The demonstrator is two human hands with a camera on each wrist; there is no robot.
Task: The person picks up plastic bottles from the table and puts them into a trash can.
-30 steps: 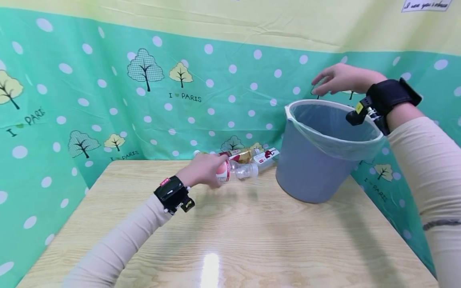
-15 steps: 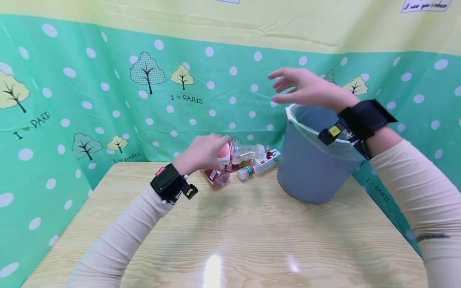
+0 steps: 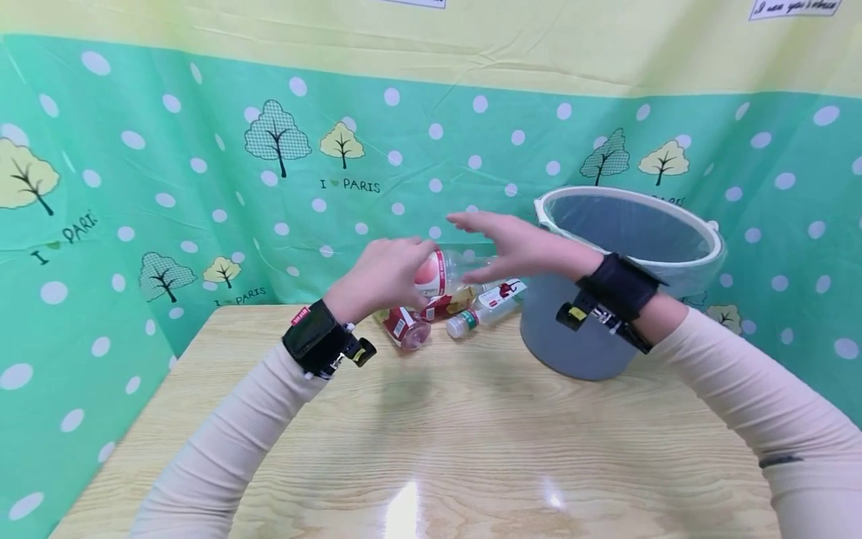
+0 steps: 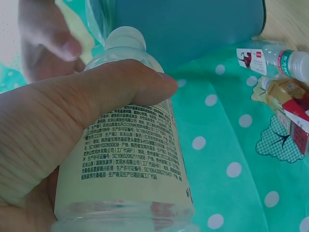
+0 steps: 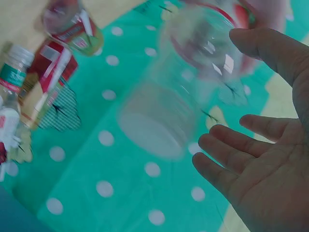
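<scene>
My left hand (image 3: pixel 384 275) grips a clear plastic bottle (image 3: pixel 450 269) with a red and white label, lifted above the table's far edge. In the left wrist view my thumb wraps the printed label of the bottle (image 4: pixel 130 169), its white cap pointing toward the bin. My right hand (image 3: pixel 512 247) is open, fingers spread, right beside the bottle's cap end, not gripping it. The right wrist view shows my right hand (image 5: pixel 256 159) open next to the blurred bottle (image 5: pixel 178 96). A grey-blue bin (image 3: pixel 606 314) with a clear liner stands at the right.
Several more bottles (image 3: pixel 465 318) lie at the table's back edge against the green dotted cloth wall (image 3: pixel 202 187). The wooden table (image 3: pixel 438 449) stretches toward me. The bin (image 4: pixel 193 24) fills the top of the left wrist view.
My left hand lifted the bottle off the table. My right hand swung from above the bin leftward and down, ending open beside the bottle.
</scene>
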